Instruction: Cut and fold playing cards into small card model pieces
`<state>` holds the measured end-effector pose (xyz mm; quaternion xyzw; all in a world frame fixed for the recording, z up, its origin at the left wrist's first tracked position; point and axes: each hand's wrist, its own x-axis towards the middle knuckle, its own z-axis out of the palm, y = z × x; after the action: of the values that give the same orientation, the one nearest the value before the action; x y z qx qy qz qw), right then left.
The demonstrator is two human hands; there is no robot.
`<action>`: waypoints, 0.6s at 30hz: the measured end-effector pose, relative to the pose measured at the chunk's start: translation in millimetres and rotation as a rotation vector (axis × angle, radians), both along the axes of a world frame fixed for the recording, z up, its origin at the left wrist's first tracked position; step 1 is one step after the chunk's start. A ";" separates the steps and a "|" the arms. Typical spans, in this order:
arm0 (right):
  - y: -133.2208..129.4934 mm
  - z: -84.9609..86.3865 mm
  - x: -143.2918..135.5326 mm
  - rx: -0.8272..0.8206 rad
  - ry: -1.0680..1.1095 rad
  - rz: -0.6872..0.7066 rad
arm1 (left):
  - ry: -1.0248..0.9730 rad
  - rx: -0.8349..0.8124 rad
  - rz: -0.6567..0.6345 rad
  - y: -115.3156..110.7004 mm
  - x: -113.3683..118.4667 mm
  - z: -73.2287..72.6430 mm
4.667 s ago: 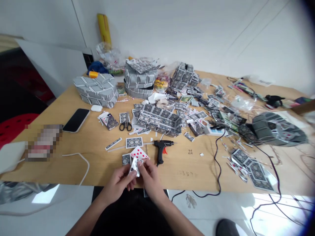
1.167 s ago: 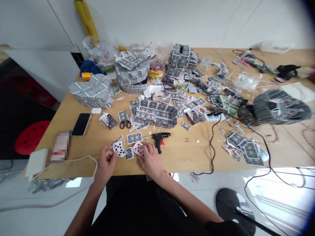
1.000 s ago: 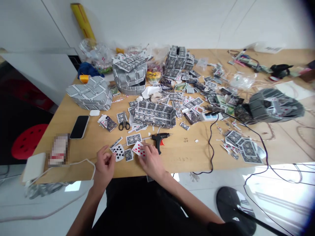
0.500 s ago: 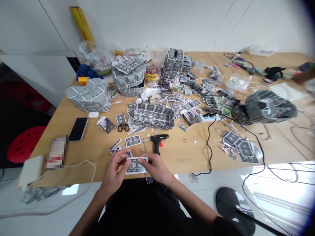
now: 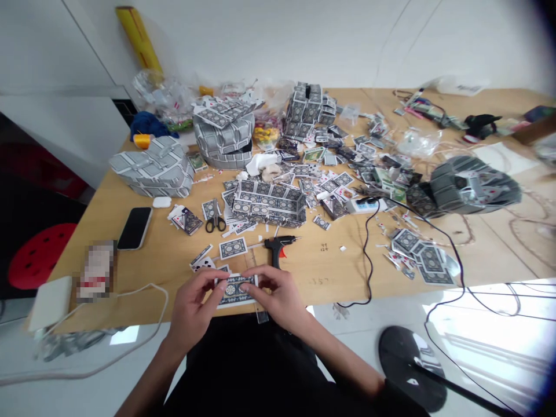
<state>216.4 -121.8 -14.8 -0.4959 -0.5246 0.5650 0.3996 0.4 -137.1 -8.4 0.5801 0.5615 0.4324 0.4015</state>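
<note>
A patterned playing card [image 5: 237, 291] is held near the table's front edge, its back facing up. My left hand [image 5: 197, 301] pinches its left end, and my right hand [image 5: 278, 294] grips the right end with the thumb on top. Just beyond the hands lie another card [image 5: 233, 248], face down, and a cut card with black pips [image 5: 202, 264]. A black glue gun [image 5: 276, 250] with a red trigger rests past my right hand. Partly under the hands, a clear ruler [image 5: 262, 317] sticks out over the table edge.
An open box made of cards [image 5: 269, 202] stands mid-table, with scissors [image 5: 215, 222] to its left. Lidded card boxes [image 5: 154, 168] stand behind. Loose cards are heaped around a power strip [image 5: 365, 204], whose black cable [image 5: 372, 266] crosses the front edge. A phone [image 5: 135, 228] lies left.
Both hands still hold the card. My left hand has shifted slightly left, and my right fingers have closed further over the card's far edge. The whole view has shifted a little.
</note>
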 end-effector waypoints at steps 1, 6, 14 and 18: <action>-0.6 -1.2 -0.4 -0.010 0.011 -0.007 | 0.000 -0.003 -0.009 -0.3 0.1 -0.5; -2.0 -4.2 -0.9 -0.030 0.056 -0.032 | -0.010 -0.029 -0.070 -0.9 2.6 -3.1; -0.8 1.2 -1.0 0.000 0.063 -0.057 | -0.026 -0.092 -0.061 -3.6 1.9 -3.7; -1.4 4.2 0.2 0.008 0.060 -0.065 | -0.056 -0.113 -0.058 -3.9 3.2 1.4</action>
<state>216.6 -123.3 -10.6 -0.4938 -0.4984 0.5643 0.4352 3.6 -141.0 -7.0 0.5605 0.5564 0.4041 0.4615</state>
